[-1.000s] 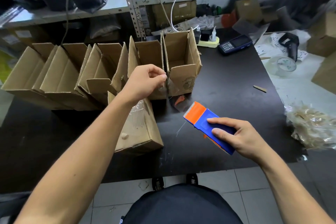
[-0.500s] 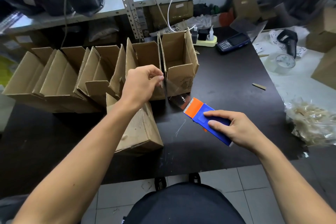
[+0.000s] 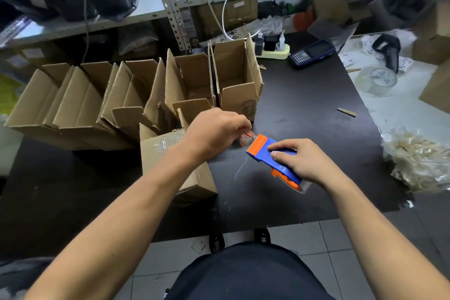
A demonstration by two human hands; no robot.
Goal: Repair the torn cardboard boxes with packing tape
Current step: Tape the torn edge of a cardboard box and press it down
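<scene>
My right hand [image 3: 303, 162] grips a blue and orange tape dispenser [image 3: 270, 153] just above the black table [image 3: 304, 109]. My left hand [image 3: 214, 133] pinches the clear tape end [image 3: 246, 139] at the dispenser's toothed orange edge. A closed cardboard box [image 3: 170, 168] with clear tape on its top lies on the table under my left forearm. Behind it stands a row of several open cardboard boxes [image 3: 233, 83], flaps up.
At the back right lie a power strip [image 3: 275, 52] and a dark handheld terminal [image 3: 311, 52]. A roll of clear tape [image 3: 377, 80] and a barcode scanner [image 3: 389, 50] sit on the white surface to the right. A crumpled plastic bag [image 3: 418, 158] is at the table's right edge.
My left hand has come down from the open boxes' front wall to the dispenser's cutting edge. My right hand has shifted the dispenser slightly left and up.
</scene>
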